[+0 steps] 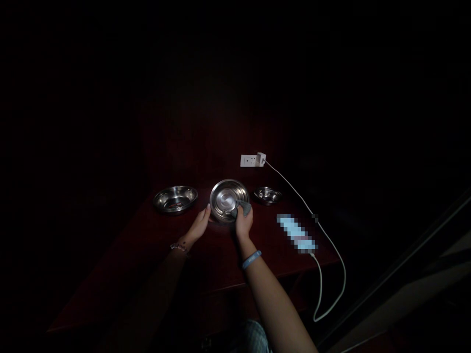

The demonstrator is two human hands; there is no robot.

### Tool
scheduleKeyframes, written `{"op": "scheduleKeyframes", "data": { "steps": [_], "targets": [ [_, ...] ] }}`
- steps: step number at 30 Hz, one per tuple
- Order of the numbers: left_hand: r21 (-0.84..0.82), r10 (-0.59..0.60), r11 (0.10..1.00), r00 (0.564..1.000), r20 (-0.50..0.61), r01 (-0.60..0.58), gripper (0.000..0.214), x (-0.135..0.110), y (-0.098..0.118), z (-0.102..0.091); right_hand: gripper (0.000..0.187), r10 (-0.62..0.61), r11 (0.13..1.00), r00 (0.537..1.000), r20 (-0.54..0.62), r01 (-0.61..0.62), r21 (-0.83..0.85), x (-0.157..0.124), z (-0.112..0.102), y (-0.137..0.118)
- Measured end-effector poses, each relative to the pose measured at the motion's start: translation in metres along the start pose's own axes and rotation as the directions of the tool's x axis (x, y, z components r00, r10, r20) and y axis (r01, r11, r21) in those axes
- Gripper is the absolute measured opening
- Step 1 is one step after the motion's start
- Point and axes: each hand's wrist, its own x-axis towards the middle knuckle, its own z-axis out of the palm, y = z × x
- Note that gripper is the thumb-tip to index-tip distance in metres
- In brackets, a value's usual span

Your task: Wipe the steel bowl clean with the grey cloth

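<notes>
- Head view: a shallow stainless-steel bowl (226,200) is tilted up above the surface (209,260), its inside facing the wearer, between a wider steel bowl (166,201) on the left and a smaller steel bowl (268,195) on the right.
- The left hand (198,224) grips the tilted bowl's lower left rim, thumb on the near side; its other fingers are mostly hidden behind.
- The right hand (244,224) has its fingers closed on a grey cloth (243,208), pressed against the bowl's lower right inside.
- The step in hand looks like wiping the bowl's inside; the next move would call for a steady left hold while the cloth works round the wall.
- Hard to make out: whether the bowl's underside touches the surface, and the small marking inside the wider bowl.
- A glowing device (296,234) is pixelated; darkness swallows the room's edges, and the right forearm is cut off below.
</notes>
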Motion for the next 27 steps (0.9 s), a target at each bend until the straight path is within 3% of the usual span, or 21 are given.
{"op": "scheduleKeyframes", "data": {
  "steps": [13, 20, 27],
  "targets": [
    [-0.010, 0.022, 1.000, 0.999, -0.023, -0.022, 0.079, 0.0009, 0.0014, 0.0020, 0.029, -0.053, 0.998, 0.999, -0.012, 0.052, -0.024, 0.0003, 0.0015, 0.0045],
    [0.005, 0.021, 1.000, 0.999, -0.027, -0.021, 0.078, 0.0015, 0.0017, 0.0025, 0.041, -0.035, 0.997, 0.999, 0.007, 0.036, -0.063, 0.0005, -0.0014, 0.0036],
    [0.028, 0.025, 0.999, 0.999, -0.022, -0.025, 0.079, 0.0007, 0.0033, 0.0016, 0.036, -0.037, 0.998, 0.999, -0.019, 0.036, -0.060, -0.0003, -0.0003, 0.0037]
  ]
}}
